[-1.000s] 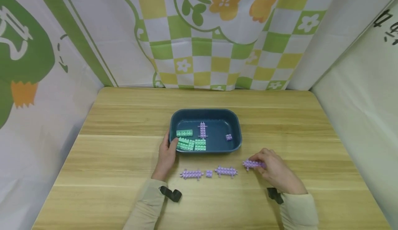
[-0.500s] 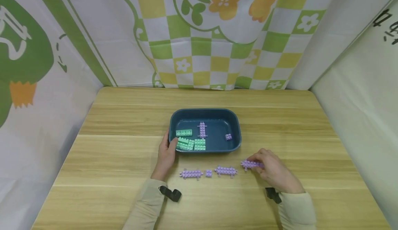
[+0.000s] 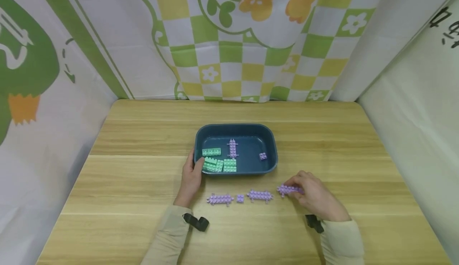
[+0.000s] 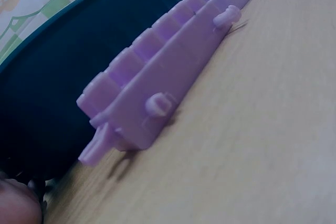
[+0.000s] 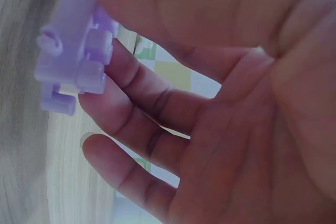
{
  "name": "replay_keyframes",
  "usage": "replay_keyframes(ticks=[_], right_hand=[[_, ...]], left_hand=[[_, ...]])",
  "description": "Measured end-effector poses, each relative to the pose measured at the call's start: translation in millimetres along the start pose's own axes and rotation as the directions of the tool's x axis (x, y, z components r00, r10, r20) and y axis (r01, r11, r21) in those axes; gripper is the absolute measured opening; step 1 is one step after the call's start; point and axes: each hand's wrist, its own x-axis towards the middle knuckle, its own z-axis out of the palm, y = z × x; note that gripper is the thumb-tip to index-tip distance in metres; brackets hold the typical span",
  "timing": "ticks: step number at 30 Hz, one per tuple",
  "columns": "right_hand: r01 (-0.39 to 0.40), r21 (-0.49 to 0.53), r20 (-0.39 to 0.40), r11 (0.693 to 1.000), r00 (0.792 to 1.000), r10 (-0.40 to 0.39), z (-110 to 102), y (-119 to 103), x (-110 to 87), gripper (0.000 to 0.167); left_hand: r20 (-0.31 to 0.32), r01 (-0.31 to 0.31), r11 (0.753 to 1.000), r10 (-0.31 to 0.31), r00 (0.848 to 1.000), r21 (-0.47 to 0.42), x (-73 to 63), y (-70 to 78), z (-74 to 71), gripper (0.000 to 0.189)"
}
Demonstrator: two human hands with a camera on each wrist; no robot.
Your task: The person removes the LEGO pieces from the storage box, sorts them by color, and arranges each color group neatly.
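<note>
My left hand (image 3: 191,177) grips the left side of a dark blue tray (image 3: 249,147), thumb over the rim. My right hand (image 3: 317,195) pinches a long purple building block (image 3: 287,190) with pegs on its sides, low over the table on the right; its right end is hidden by the fingers. In the right wrist view this block (image 5: 68,45) sits between thumb and fingertips. Left of it, in a row on the table, are a long purple block (image 3: 259,195), a small square purple block (image 3: 240,198) and another long one (image 3: 220,199), also close up in the left wrist view.
Inside the tray lie several green blocks (image 3: 230,165) at the left, a long purple block (image 3: 232,148) and a small purple one (image 3: 263,156). A wooden table (image 3: 143,137) carries everything; a checked curtain (image 3: 229,61) hangs behind its far edge.
My right hand, with the long purple block, has shifted slightly left toward the row. My left hand stays on the tray, and the other blocks keep their places.
</note>
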Motion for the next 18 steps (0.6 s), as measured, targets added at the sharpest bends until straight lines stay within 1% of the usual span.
replay_keyframes(ticks=[7, 13, 18], right_hand=[[-0.014, -0.001, 0.023, 1.0, 1.0, 0.014, -1.6, 1.0, -0.2, 0.023], [-0.037, -0.001, 0.042, 0.999, 0.998, 0.037, -2.6, 0.7, 1.2, 0.022], [-0.051, 0.004, 0.067, 0.999, 0.996, 0.051, -2.9, 0.6, 1.3, 0.023]], left_hand=[[0.006, -0.005, 1.0, 0.005, 1.0, 0.013, -0.7, 2.2, -0.6, 0.055], [0.004, -0.001, 1.0, 0.001, 1.0, -0.001, -1.0, 2.6, -0.7, 0.054], [0.004, -0.026, 1.0, 0.026, 1.0, -0.01, -0.6, 0.7, -0.3, 0.054]])
